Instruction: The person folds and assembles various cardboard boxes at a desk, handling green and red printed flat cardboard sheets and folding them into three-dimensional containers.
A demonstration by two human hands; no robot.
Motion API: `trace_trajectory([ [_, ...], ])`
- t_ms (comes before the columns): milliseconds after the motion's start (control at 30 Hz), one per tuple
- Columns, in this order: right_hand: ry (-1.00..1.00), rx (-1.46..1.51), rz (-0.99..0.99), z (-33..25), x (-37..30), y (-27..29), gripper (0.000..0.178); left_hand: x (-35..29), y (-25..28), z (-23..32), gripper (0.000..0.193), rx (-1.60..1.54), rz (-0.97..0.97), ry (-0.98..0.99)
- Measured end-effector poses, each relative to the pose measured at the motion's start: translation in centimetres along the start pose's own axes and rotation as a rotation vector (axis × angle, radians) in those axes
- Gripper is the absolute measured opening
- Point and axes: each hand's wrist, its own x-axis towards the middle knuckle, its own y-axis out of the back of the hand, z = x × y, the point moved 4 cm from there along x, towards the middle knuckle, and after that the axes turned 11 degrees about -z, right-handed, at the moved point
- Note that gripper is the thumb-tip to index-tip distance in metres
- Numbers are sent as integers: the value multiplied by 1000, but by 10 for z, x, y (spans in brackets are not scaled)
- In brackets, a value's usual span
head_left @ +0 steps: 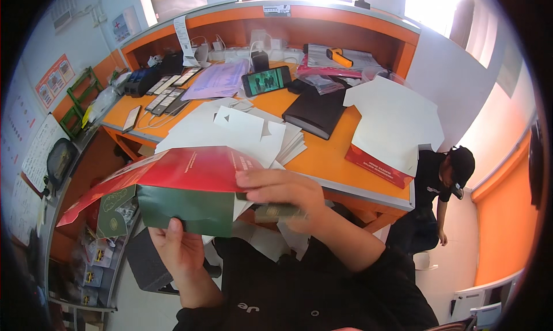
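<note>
An orange-topped bench (pixel 322 158) spreads in front of you. You hold a red-and-green carton blank (pixel 193 178) before its near edge; small pale print (pixel 135 168) runs over its red panel (pixel 201 167), too fine to read. White card sheets (pixel 253 126) lie stacked behind, and another blank (pixel 391 124), lettered in pale capitals along its red edge (pixel 377 165), lies to the right. Your right grip (pixel 294 196) touches the red panel's right end; whether it clasps, I cannot tell. Your left grip (pixel 181 253) pinches the green panel (pixel 184 209).
</note>
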Motion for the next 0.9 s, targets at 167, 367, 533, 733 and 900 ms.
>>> trace_trajectory([
  [167, 134, 16, 100, -1, 6, -6, 26, 2, -1, -4, 47, 108, 100, -2],
  [367, 373, -466, -43, -19, -1, -8, 26, -10, -11, -9, 53, 145, 47, -194],
  [533, 256, -526, -167, -35, 1, 5, 26, -16, -10, -7, 59, 181, -72, -205],
  [733, 216, -469, -193, -42, 7, 9, 26, -20, -9, -1, 62, 339, -36, -174],
  [900, 190, -607, -103, -43, 4, -2, 28, -22, -20, -7, 59, 481, 20, -221],
])
